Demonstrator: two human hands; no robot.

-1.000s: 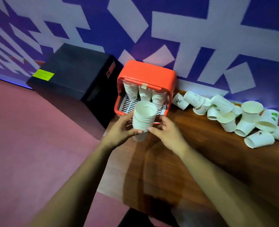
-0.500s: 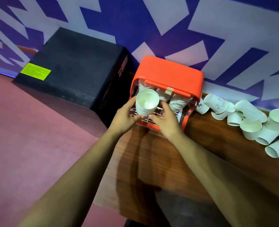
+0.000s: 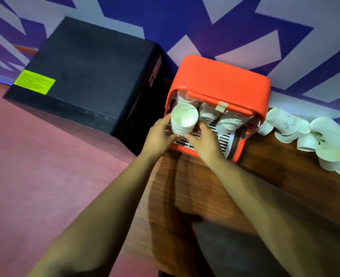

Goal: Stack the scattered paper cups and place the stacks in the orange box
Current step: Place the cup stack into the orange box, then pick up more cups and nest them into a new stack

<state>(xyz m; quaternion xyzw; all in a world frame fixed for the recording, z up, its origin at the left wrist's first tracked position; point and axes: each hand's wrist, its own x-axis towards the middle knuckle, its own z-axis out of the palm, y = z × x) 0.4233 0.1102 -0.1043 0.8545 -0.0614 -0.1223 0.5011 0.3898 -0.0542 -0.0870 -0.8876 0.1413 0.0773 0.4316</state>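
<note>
Fingers (image 3: 170, 135) of left hand (image 3: 158, 136) and right hand (image 3: 206, 141) curled round stack (image 3: 184, 121) | stack in box (image 3: 221, 82) mouth, left side; other stacks (image 3: 227, 120) fill its right | loose cups (image 3: 314, 136) right of box | yellow label (image 3: 34, 81) left of box, unreadable

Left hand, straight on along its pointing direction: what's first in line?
Past the cup stack it grips, the left hand would likely meet the rear-left stack already in the orange box; depth is unclear.
</note>
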